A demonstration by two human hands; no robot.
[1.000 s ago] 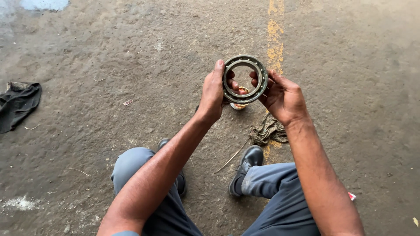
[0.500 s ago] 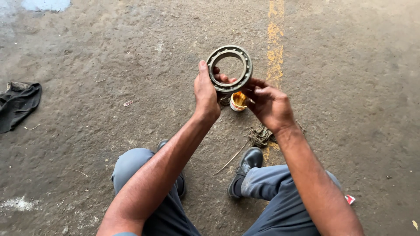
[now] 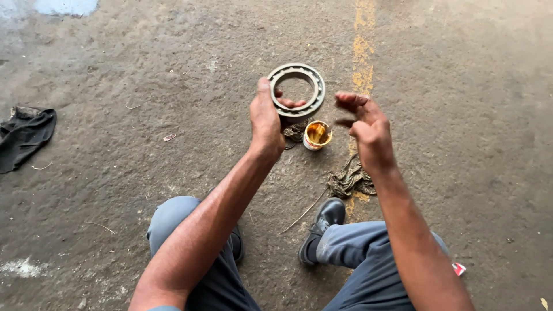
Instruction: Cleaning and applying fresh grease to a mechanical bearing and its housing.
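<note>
Head | left hand [image 3: 266, 118] grips bearing ring [image 3: 298, 89] | right hand [image 3: 366, 129] open, apart

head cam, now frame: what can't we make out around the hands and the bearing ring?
- Head view: lower arc of the bearing ring hidden by the left hand.
- Right hand: fingertips motion-blurred, grease on them unclear.
- Small tub: fill depth unreadable.
- Rag: partly behind the right forearm.
- Dark cloth: cut by the left edge.

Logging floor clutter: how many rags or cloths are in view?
3: a dark cloth at far left, a frayed rag by the right shoe, and one partly hidden beside the small grease tub.
</note>
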